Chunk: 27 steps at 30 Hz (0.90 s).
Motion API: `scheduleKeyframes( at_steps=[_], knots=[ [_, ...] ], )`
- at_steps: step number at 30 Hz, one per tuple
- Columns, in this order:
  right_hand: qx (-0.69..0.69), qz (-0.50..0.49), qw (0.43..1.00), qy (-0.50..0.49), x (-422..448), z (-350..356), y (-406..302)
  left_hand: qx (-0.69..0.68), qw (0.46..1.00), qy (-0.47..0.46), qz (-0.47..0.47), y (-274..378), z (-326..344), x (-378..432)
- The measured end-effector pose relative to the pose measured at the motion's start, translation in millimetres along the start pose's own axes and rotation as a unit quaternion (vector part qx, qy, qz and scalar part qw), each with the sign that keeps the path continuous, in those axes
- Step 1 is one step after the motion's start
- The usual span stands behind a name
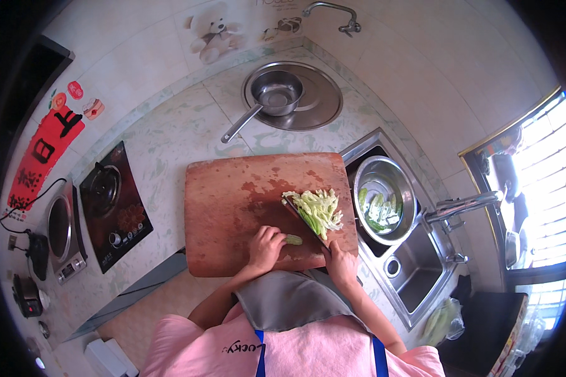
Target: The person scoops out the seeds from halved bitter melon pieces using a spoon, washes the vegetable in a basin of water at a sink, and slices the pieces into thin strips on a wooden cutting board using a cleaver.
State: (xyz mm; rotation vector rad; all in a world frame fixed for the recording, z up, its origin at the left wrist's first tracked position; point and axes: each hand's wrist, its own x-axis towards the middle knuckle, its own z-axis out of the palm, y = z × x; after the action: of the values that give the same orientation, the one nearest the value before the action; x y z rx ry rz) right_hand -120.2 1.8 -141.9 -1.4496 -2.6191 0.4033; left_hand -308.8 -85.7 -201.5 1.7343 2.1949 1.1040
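Observation:
On the wet wooden cutting board (221, 202), my left hand (267, 247) holds a short piece of green vegetable (293, 240) at its fingertips. My right hand (340, 261) grips a kitchen knife (306, 219), seen nearly edge-on, its blade slanting up to the left. Beyond the blade and against it lies a heap of cut pale-green vegetable (318, 209). The knife stands between this heap and the piece under my left hand. Most of the blade's face and the knife's handle are hidden.
At the right, a steel bowl (410, 207) with green vegetables in water sits over the double sink (420, 287), beside a faucet (467, 206). A steel saucepan (277, 94) rests on a round metal lid (323, 101) behind the board. An induction cooker (118, 212) lies at the left.

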Motion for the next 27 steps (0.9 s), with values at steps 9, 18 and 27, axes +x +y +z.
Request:
scheduleKeyframes(
  at_steps=[9, 18, 27],
  knots=[
    [0.006, 0.003, 1.0, -0.012, 0, -3, 4, -0.011, 0.999, 0.031, 0.043, 12, 16, 11],
    [-0.07, -0.092, 0.99, -0.084, -12, -32, 4, -0.02, 0.997, 0.066, 0.018, 11, 31, 11],
    [-0.092, -0.064, 0.978, -0.178, -10, -10, 12, -0.045, 0.996, 0.081, 0.015, -1, 46, 2]
  ],
)
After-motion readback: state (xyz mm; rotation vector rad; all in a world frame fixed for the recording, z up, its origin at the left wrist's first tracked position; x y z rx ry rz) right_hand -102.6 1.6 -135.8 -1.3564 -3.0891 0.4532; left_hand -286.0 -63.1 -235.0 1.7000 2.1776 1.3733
